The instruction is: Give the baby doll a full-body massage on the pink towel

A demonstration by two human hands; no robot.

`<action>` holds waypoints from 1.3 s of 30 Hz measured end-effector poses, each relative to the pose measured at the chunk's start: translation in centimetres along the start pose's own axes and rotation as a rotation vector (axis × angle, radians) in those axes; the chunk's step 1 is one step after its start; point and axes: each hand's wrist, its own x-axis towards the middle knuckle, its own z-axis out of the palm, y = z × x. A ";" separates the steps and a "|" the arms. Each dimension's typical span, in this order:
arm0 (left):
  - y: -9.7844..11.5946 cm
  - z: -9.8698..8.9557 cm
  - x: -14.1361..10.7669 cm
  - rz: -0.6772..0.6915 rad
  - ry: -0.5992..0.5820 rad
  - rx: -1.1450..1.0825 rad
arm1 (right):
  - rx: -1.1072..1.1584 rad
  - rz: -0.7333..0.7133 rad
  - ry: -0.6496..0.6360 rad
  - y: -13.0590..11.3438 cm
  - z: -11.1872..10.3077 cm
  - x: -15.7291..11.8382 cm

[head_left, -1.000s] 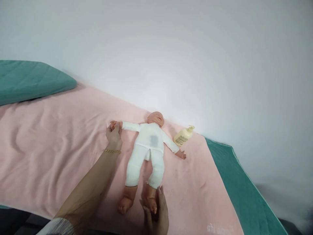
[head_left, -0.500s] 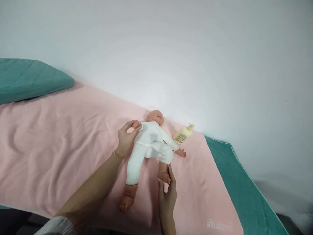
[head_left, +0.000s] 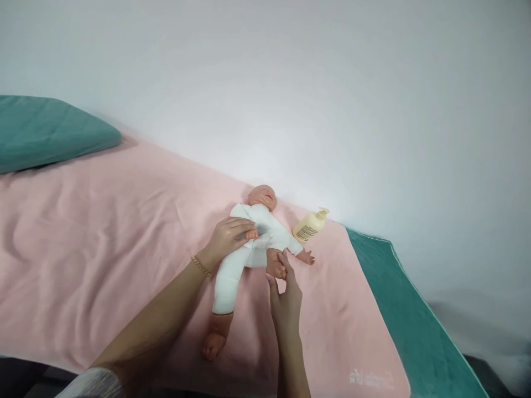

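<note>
A baby doll point(head_left: 262, 198) with a white cloth body lies on its back on the pink blanket point(head_left: 124, 221). My left hand point(head_left: 227, 237), with a gold bracelet on the wrist, is closed on one of the doll's hands point(head_left: 251, 234) and holds it over the belly. Between thumb and fingers, my right hand point(head_left: 285, 282) grips the doll's foot point(head_left: 276, 266), and that leg is bent up toward the body. The doll's other leg point(head_left: 226, 287) lies straight toward me. Its other arm point(head_left: 295, 246) stretches out to the right.
A pale yellow pump bottle point(head_left: 310, 225) leans tilted beside the doll's outstretched arm, near the wall point(head_left: 265, 99). At the far left lies a green pillow point(head_left: 53, 132). Green fabric point(head_left: 398, 298) shows past the blanket's right edge.
My left hand has brought the doll's hand from out at its side inward onto the belly. My right hand has pushed the foot upward, bending the leg more.
</note>
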 end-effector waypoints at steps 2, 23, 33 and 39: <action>0.3 0.0 0.0 -0.093 0.040 -0.081 | 0.020 -0.035 0.016 0.3 0.0 -0.5; -7.1 -2.8 -1.0 -0.884 1.027 -0.779 | -0.230 -0.255 0.054 10.7 1.2 -13.4; -3.6 -2.6 0.5 -0.618 0.919 -0.535 | -0.106 -0.143 0.012 9.9 1.0 -13.0; -0.3 -1.2 0.6 -0.397 0.480 -0.377 | 0.006 -0.053 -0.028 6.1 -0.8 -9.2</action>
